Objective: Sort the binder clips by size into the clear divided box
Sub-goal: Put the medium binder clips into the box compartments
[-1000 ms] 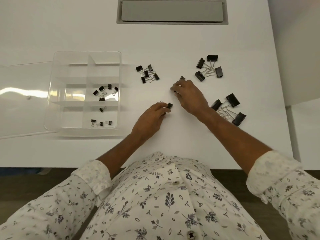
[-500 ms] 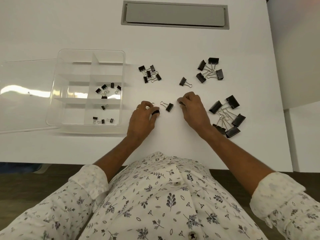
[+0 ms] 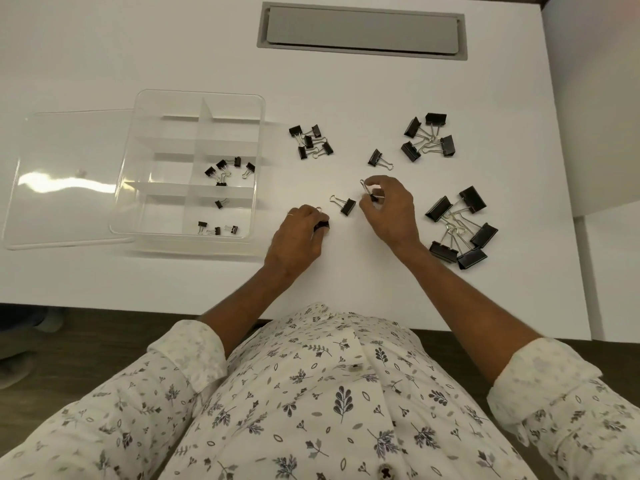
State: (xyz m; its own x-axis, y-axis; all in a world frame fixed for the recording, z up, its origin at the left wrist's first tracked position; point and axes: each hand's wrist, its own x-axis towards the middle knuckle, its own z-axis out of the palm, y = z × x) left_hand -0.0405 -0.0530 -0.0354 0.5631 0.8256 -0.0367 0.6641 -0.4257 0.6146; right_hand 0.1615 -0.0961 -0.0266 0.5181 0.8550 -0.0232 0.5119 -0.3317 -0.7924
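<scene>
The clear divided box (image 3: 194, 98) stands at the left of the white table, with small black binder clips (image 3: 227, 168) in its right-hand compartments. My left hand (image 3: 299, 237) pinches a black binder clip (image 3: 322, 226) just right of the box. My right hand (image 3: 389, 211) holds another small clip (image 3: 370, 192) by its body, wire handles pointing up and left. One loose medium clip (image 3: 346, 205) lies between the hands and another (image 3: 376, 158) lies further back. A small-clip pile (image 3: 311, 142), a medium pile (image 3: 428, 138) and a large pile (image 3: 459, 226) lie on the table.
The box's clear lid (image 3: 65, 181) lies flat to its left. A grey cable hatch (image 3: 362, 31) is set into the table at the back. The table's near edge runs just in front of my body, and a second white surface (image 3: 609, 265) adjoins on the right.
My right hand pulled back from the far medium clip toward me and now holds up a small clip. My left hand slid left with its clip, leaving one clip lying between the hands.
</scene>
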